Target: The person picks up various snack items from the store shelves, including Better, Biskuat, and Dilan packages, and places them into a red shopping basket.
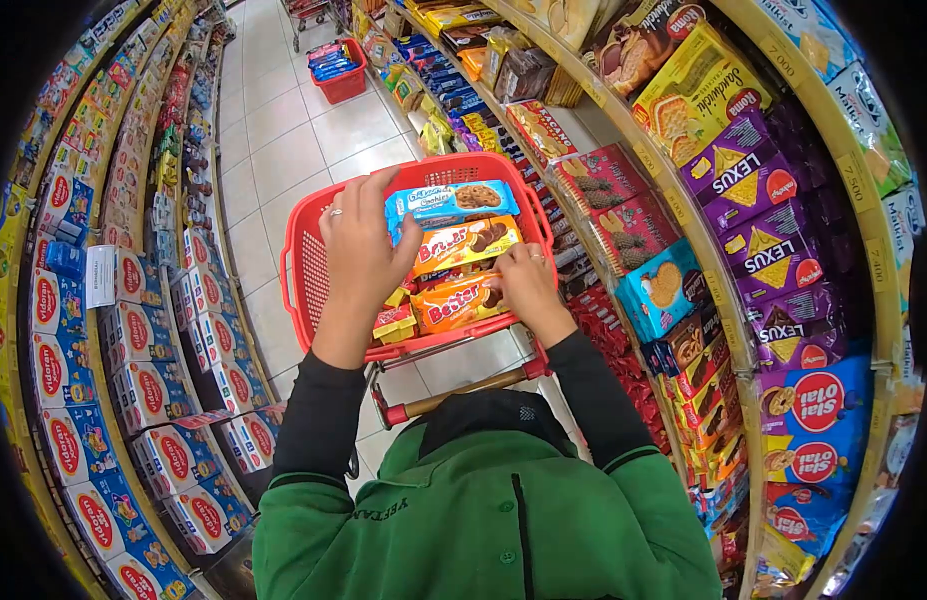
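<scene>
Stocked shop shelves (863, 210) flank a pale tiled floor (283, 140). Inside a red perforated plastic basket (307, 265) lies a glossy orange rectangular biscuit packet (455, 304), probably light, slick and breakable, best held by its 2 ends; red lettering and a brown biscuit picture mark it. The right hand (528, 285) curls at its right end, whether pinching I cannot tell; the left hand (365, 245) is raised, thumb spread.

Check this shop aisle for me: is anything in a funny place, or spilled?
Maybe one thing: a far red basket with blue packets stands on the tiled floor, apart from the red cart basket. Someone might trip on it, but it could be there on purpose. I see nothing spilled.
</scene>
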The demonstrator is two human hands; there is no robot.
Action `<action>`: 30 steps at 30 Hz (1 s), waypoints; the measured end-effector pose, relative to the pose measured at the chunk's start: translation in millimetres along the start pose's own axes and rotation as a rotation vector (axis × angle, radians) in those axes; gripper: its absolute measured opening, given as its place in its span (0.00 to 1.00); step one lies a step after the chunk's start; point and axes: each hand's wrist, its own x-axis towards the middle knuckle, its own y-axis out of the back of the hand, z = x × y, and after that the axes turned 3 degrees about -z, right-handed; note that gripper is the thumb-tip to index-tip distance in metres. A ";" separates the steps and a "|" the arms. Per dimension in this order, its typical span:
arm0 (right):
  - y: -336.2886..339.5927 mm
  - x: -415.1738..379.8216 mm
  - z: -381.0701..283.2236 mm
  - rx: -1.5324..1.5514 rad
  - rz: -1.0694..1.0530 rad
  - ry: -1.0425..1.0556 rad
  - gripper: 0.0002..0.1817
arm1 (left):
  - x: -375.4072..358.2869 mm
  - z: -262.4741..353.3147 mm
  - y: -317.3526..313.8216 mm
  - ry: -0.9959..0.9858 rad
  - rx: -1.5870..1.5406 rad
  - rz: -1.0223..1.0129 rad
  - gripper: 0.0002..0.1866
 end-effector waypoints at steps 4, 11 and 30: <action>7.7 -1.2 2.3 -0.032 0.083 0.179 0.07 | 0.3 3.1 1.2 -0.015 -0.005 -0.002 0.24; 68.6 -19.0 -4.2 0.183 0.512 0.065 0.03 | -1.9 8.0 1.8 -0.100 -0.020 0.091 0.22; 64.9 -142.7 -47.1 1.254 0.523 -0.507 0.06 | -52.8 66.7 -14.0 0.036 -1.143 -0.771 0.31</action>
